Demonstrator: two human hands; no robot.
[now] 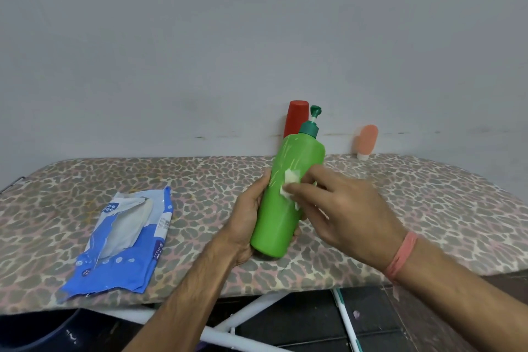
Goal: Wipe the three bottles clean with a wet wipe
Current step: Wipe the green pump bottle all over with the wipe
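A tall green pump bottle (278, 208) with a dark green pump top is held tilted above the board. My left hand (245, 217) grips its lower left side. My right hand (340, 206) presses a small white wet wipe (290, 180) against the bottle's front. Behind it, against the wall, stands a red bottle (297, 117), partly hidden by the green one. A small peach tube (367, 140) stands on its white cap at the back right.
A torn blue and white wet wipe pack (125, 240) lies open on the left of the leopard-print board (428, 208). White metal legs (245, 320) and a dark floor show below the front edge. A grey wall rises right behind.
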